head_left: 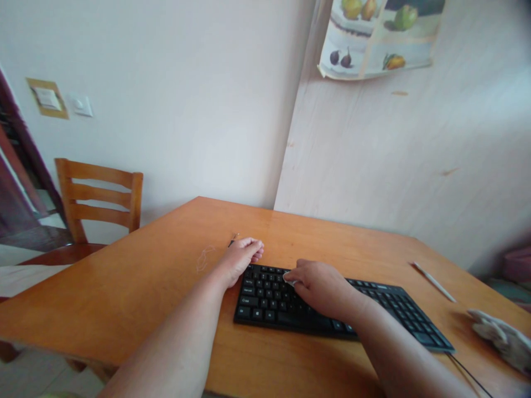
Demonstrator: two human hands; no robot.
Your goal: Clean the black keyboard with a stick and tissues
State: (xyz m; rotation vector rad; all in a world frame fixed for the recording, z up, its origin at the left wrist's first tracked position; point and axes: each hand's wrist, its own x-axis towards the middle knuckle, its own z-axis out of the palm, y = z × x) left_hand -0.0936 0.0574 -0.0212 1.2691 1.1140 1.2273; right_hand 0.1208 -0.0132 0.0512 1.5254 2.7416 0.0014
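A black keyboard [298,320] lies at a slant on the wooden table. My right hand [321,287] is over its middle keys, with the fingers pinched on a small white piece of cloth or tissue [289,278] that touches the keys. At the keyboard's upper left corner rests my left hand [244,257], its fingers curled together; whatever they may hold is hidden. Just beyond the left hand a small dark object with thin prongs [233,240] shows in part.
Thin pale thread or marks [204,257] show left of my left hand on the table [157,276]. A white pen-like stick [433,281] and a crumpled grey cloth [501,338] lie at right. A wooden chair [102,193] stands at left.
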